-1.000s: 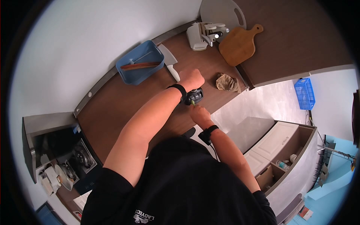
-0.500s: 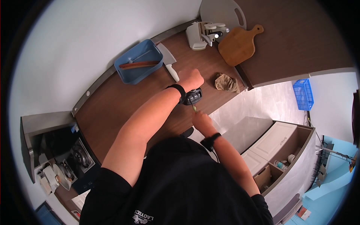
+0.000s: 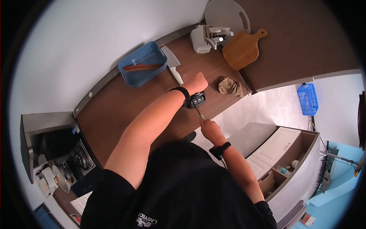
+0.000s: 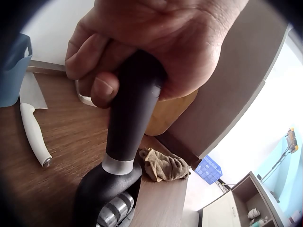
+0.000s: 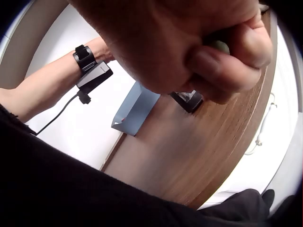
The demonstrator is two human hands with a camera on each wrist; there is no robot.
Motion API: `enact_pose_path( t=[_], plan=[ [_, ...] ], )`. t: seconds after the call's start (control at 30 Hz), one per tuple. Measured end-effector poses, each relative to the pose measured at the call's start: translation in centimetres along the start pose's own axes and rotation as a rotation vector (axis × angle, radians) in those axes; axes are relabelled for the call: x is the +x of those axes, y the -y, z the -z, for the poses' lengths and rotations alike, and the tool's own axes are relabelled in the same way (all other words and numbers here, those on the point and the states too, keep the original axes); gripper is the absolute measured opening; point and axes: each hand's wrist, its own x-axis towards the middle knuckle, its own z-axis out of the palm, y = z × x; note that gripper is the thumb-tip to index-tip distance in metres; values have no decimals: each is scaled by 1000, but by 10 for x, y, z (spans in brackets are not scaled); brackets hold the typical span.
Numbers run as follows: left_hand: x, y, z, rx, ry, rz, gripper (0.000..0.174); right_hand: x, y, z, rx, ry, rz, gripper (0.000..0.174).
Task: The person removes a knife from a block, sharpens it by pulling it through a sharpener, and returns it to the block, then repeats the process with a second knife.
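Note:
My left hand [image 3: 195, 82] grips the upright black handle of a knife sharpener [image 4: 128, 113], fingers wrapped round it in the left wrist view. The sharpener's base, with metal rollers in its slots, stands on the brown counter [image 3: 126, 107]. In my right hand [image 3: 212, 131] is the green handle of a small knife [image 3: 201, 116]. Its narrow dark blade slants from the fist to the sharpener's slots. From the right wrist view, the curled fingers of that hand hide most of the handle. A cleaver [image 3: 175, 73] with a white handle lies beyond the left hand.
A blue bin [image 3: 142, 78] with reddish sticks inside stands against the wall. A crumpled brown cloth [image 3: 230, 86] lies right of the sharpener, near the counter edge. At the back are a white knife block [image 3: 199, 40] and a wooden cutting board [image 3: 241, 49].
My right hand has drawn back from the sharpener toward the body and slightly right, and more of the knife blade now shows. The left hand stays on the sharpener's handle.

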Motion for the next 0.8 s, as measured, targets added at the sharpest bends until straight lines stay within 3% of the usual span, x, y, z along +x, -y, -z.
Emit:
enact_pose_path(
  t=[0.03,0.1,0.13,0.2,0.33,0.43,0.5,0.57,0.63,0.7,0.8],
  plan=[
    [0,1,0,-4,6,4,31,-2,-4,-6,-1,7,-2,44],
    [2,3,1,-8,13,3,31,-2,-8,-13,-188,-12,213,40],
    [3,3,1,-11,14,6,31,5,-13,-24,-189,-8,214,40],
    [2,0,0,0,37,13,31,26,-20,-51,-109,15,38,48],
    [-2,-1,-2,13,10,11,31,60,27,-21,1,13,-95,51],
    [-5,-5,-4,-10,18,16,32,51,26,-17,-15,-29,-117,48],
    [-7,-1,-6,48,-79,-48,32,63,13,-29,-40,-46,-84,45],
    [-5,6,-5,44,-36,-48,32,55,7,-43,-30,-38,-69,42],
    [-4,2,-1,10,1,-19,32,36,-4,-24,-200,2,212,37],
    [-2,-1,1,-5,28,-7,32,14,-9,-15,-253,10,190,36],
    [-3,1,-3,23,13,-44,32,-1,-21,-28,-69,-14,77,41]
  ],
)
